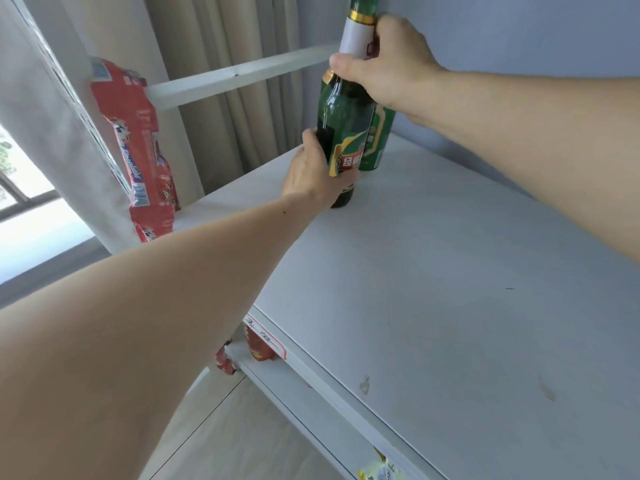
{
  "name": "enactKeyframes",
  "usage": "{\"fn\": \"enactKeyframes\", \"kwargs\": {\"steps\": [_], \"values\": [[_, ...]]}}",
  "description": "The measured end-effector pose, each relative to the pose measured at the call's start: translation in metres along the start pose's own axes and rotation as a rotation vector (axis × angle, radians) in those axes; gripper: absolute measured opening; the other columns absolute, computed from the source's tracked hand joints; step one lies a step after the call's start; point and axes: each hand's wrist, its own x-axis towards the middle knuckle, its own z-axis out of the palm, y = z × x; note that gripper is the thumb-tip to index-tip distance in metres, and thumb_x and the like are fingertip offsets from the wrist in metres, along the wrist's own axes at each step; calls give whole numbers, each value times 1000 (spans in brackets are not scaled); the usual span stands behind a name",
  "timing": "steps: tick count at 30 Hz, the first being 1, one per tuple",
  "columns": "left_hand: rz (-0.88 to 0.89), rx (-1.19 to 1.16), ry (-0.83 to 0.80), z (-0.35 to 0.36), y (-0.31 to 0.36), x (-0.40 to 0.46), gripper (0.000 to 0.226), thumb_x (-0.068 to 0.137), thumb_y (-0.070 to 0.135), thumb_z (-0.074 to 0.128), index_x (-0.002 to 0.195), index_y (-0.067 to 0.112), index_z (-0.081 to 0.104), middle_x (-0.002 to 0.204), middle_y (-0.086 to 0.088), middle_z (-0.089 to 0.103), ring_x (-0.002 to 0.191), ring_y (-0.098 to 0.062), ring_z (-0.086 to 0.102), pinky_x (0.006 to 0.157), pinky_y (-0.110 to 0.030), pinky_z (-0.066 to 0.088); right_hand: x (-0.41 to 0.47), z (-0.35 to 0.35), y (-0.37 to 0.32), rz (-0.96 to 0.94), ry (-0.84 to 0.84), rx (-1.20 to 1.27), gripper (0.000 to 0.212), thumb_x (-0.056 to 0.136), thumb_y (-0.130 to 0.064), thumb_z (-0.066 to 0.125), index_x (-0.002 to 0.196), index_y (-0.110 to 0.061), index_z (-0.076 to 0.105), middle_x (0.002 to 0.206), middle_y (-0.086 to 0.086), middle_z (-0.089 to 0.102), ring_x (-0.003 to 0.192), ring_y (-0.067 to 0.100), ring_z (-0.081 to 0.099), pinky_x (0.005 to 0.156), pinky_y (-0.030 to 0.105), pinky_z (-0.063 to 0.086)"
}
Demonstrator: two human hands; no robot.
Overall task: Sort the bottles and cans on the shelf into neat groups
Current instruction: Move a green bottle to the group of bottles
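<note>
— How are the fingers set?

— On the right hand [388,64], the thumb [341,62] is pressed across the front of the white neck label, and the other fingers are curled round the far side, so the neck of the front bottle [341,133] is pinched between them. On the left hand [313,174], the fingers are wrapped round the lower body of the same bottle, partly hidden behind its green and red label; whether they are spread or pressed together cannot be told.

— Where is the bottle found?

— It is held upright at about twelve o'clock, toward the far edge of the white shelf [450,289], its base touching or just above the board; which of the two cannot be told. A second green bottle [379,140] is seen just behind it at one o'clock, and touch between the two cannot be judged.

— What is seen farther out?

— Red snack packets [142,147] are hung along the shelf's upright at nine to ten o'clock. A beige curtain [221,36] is seen at eleven o'clock. More red packets [258,348] are glimpsed on the lower shelf at six o'clock, behind a handwritten label [265,336] stuck to the shelf's edge, and a yellow packet [379,471] is seen at five o'clock.
</note>
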Motion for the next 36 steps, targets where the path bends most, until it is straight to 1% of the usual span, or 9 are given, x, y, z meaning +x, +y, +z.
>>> {"fn": "enactKeyframes", "kwargs": {"steps": [2,10,15,18,22,27,32,34,36], "values": [[6,-7,2,-1,2,-2,65,77,34,77,122,10,37,121,-8,59,109,-25,56,81,-35,48,-6,-2,-1,-11,9,-6,46,87,-45,63,120,-15,53,108,-5,58,95,11,55,67,17,37],[109,13,-88,-24,19,-49,70,76,36,77,127,12,36,120,-8,60,105,-28,59,86,-45,52,-65,-43,-27,62,86,-1,43,86,-44,61,117,-16,52,103,-7,55,94,11,54,81,25,47],[189,-23,-172,-42,51,-108,76,75,36,76,132,15,32,125,-8,57,106,-29,59,85,-47,52,-126,-87,-59,164,164,-24,43,82,-45,61,113,-16,55,99,-7,57,95,14,58,83,33,52],[240,-42,-219,-55,74,-150,76,76,37,75,135,15,32,127,-7,54,109,-27,56,86,-43,51,-169,-119,-81,238,226,-15,41,80,-44,62,110,-17,56,93,-8,56,93,15,59,85,41,54],[328,-103,-299,-68,106,-209,72,76,34,74,133,13,35,124,-6,51,105,-22,55,80,-34,49,-230,-165,-107,328,325,-13,44,77,-47,63,108,-17,57,99,-3,60,93,17,62,82,43,56],[441,-99,-428,-73,147,-280,80,69,37,80,131,14,36,124,-4,52,105,-23,55,83,-41,51,-309,-222,-129,433,402,-59,47,73,-48,63,105,-14,59,97,-1,62,93,20,63,80,47,57],[557,-70,-530,-62,190,-348,80,71,43,78,133,16,34,124,-3,53,103,-24,57,80,-41,52,-387,-280,-136,510,451,-113,45,78,-42,65,106,-8,61,94,2,61,93,21,64,82,47,56],[589,-79,-569,-53,208,-376,81,72,44,77,134,17,33,125,-3,53,102,-24,58,77,-39,52,-416,-302,-135,530,478,-146,43,80,-40,64,105,-6,61,90,2,59,87,20,61,78,39,56],[617,-93,-604,-42,227,-404,80,73,43,77,135,16,33,125,-4,53,102,-24,58,77,-39,53,-444,-324,-132,551,502,-192,42,81,-39,64,105,-5,61,89,1,57,82,16,55,65,27,46]]}}
